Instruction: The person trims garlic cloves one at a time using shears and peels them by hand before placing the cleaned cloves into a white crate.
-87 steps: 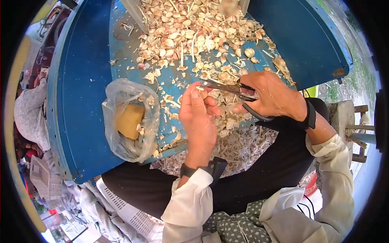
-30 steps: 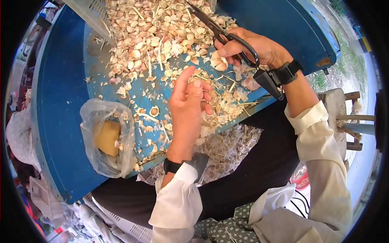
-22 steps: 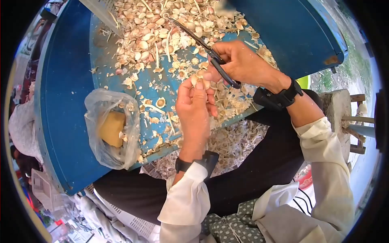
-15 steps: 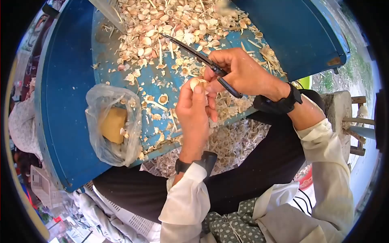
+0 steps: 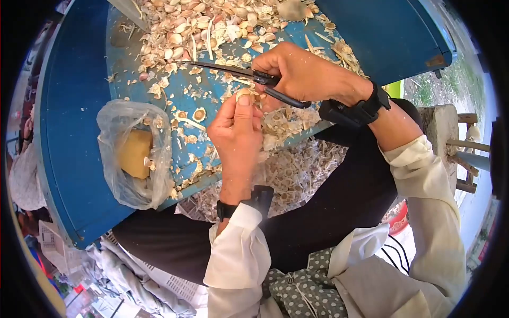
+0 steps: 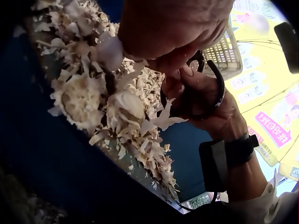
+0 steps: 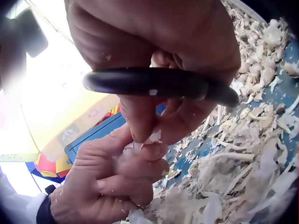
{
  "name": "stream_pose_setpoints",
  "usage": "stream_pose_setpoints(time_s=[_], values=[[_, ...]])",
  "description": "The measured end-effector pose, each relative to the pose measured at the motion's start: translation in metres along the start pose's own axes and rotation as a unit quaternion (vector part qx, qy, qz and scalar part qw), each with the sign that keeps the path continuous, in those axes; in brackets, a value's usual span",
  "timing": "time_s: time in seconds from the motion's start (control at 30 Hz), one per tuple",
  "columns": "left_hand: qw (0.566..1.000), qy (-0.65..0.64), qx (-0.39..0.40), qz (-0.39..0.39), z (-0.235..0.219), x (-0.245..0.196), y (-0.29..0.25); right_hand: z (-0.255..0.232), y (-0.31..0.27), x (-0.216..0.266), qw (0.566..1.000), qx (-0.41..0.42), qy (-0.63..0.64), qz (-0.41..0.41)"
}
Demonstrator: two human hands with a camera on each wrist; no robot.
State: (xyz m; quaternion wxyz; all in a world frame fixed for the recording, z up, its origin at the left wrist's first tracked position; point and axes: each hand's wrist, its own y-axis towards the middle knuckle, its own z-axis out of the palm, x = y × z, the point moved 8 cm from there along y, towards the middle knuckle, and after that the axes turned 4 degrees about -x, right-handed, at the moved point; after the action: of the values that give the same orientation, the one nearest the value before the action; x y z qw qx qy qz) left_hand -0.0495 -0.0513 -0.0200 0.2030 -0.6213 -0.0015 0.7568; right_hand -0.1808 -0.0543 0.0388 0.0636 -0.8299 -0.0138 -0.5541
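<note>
Between thumb and fingers, the left hand (image 5: 237,140) pinches a small pale garlic piece (image 5: 243,94), mostly covered by the fingertips. The right hand (image 5: 318,77) holds black-handled scissors (image 5: 225,69), their blades pointing left above the left thumb. Its fingertips meet the left hand's at the garlic. In the right wrist view, a dark scissor handle (image 7: 149,83) crosses the right hand (image 7: 154,32), and papery skin (image 7: 155,136) shows where both hands (image 7: 112,177) touch. The left wrist view shows the right hand (image 6: 205,105) beyond the left hand (image 6: 175,28).
Garlic cloves (image 5: 180,26) pile at the back of the blue tray (image 5: 74,132), with skins and stalks (image 5: 291,119) scattered nearer. A clear plastic bag (image 5: 111,153) holding a yellowish block (image 5: 135,153) lies left. More peelings (image 5: 297,175) lie below the tray edge. A stool (image 5: 441,138) stands right.
The right hand, earlier apart with scissors and a garlic bulb, has come down to the left hand's fingertips. The scissor blades have swung from pointing up-left to nearly level. The left hand has closed on the garlic.
</note>
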Motion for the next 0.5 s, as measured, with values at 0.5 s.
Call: stream_pose_setpoints(time_s=[0.5], values=[[0.982,-0.17,-0.058,0.05,-0.025,-0.025,0.001,0.0,-0.018,0.016,0.93,-0.071,-0.337,-0.125]])
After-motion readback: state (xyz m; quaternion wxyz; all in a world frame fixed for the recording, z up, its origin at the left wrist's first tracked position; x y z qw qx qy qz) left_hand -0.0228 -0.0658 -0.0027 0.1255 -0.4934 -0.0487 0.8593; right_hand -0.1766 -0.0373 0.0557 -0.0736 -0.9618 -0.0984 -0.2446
